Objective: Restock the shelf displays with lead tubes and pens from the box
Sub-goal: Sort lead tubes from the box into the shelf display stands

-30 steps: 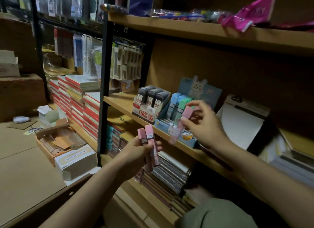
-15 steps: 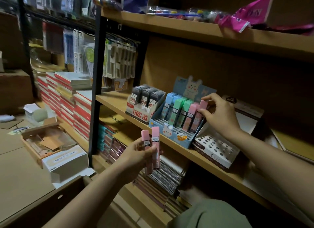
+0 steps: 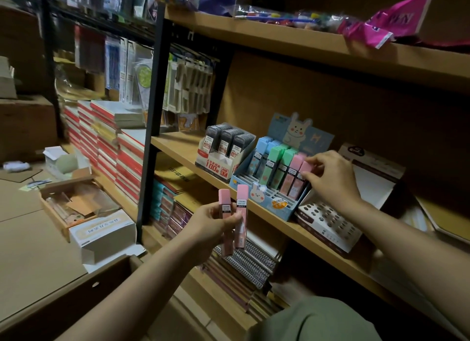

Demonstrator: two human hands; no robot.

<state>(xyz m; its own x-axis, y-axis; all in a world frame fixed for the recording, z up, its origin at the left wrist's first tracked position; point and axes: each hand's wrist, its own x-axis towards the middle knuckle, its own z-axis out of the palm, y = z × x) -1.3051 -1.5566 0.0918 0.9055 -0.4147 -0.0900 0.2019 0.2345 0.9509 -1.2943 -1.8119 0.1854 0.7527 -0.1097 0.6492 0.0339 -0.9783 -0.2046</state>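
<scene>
Pinching pink tube [image 3: 302, 172] top, right hand [image 3: 328, 178]

Stacked red-edged notebooks [image 3: 109, 147] left of the black shelf post [image 3: 152, 117], spiral notebooks [image 3: 251, 262] on the lower shelf, pink packets [image 3: 386, 28] on the top shelf.

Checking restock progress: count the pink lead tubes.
4: two held in the left hand, at and; two in the bunny display, at and. More may be hidden.

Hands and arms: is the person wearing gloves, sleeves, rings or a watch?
No. The left hand and right hand are bare, with no gloves, rings or watch showing. Both forearms are uncovered too, with no sleeves in view.
</scene>
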